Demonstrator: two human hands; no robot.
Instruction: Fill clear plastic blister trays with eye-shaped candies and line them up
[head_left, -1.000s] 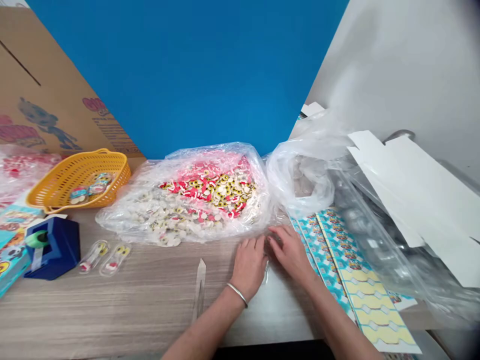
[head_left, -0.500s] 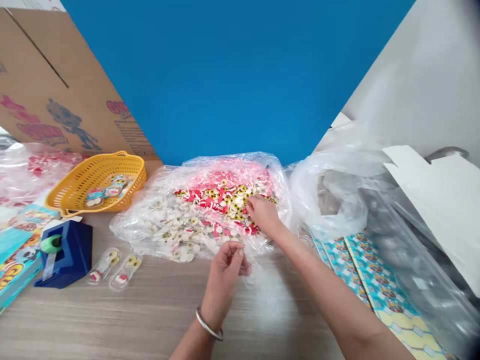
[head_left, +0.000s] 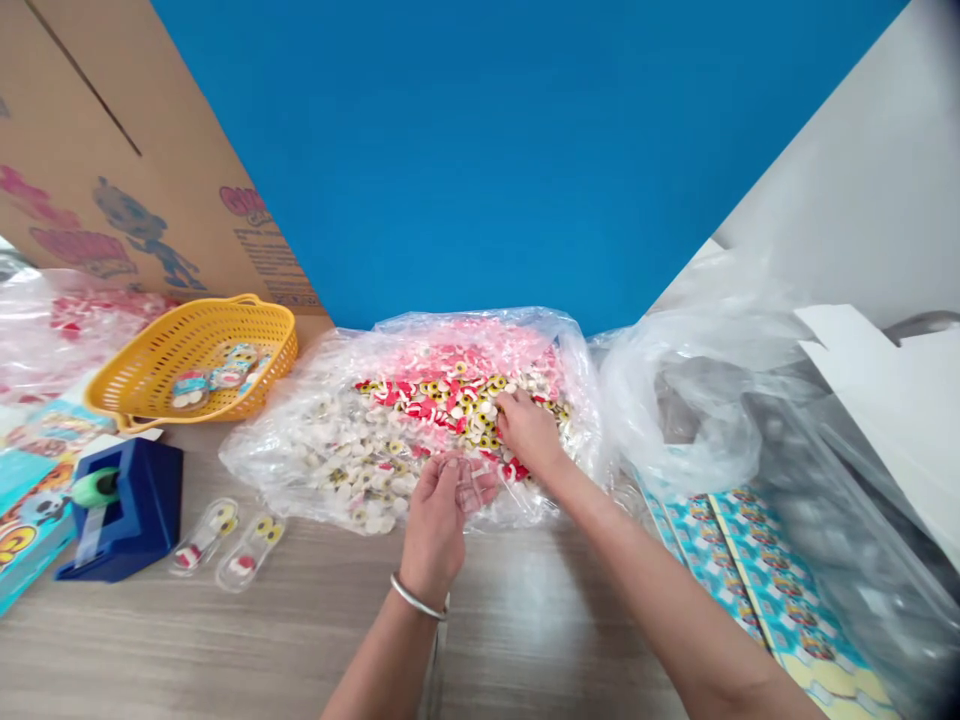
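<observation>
A clear plastic bag [head_left: 277, 450] lies spread on the table, its opening showing a heap of small red, white and yellow-and-black pieces [head_left: 442, 400]. My right hand [head_left: 531, 432] reaches into the right part of that heap with its fingers drawn together; whatever they pinch is hidden. In front of the bag, my left hand [head_left: 439, 515] grips a small clear plastic blister [head_left: 474, 484] between thumb and fingers. Two clear blisters holding a few pieces, a left one [head_left: 204, 537] and a right one [head_left: 251, 552], lie side by side on the table to the left.
A blue tape dispenser [head_left: 127, 510] and a yellow basket [head_left: 150, 370] with small packs stand left. Behind them rises a cardboard box [head_left: 187, 150], beside a blue panel [head_left: 510, 170]. Printed cards [head_left: 750, 560] and clear plastic trays [head_left: 840, 500] lie right.
My left hand has moved up and slightly left to the bag's edge, and the clear blister shows plainly in it. My right hand stays at the heap. The view has shifted slightly.
</observation>
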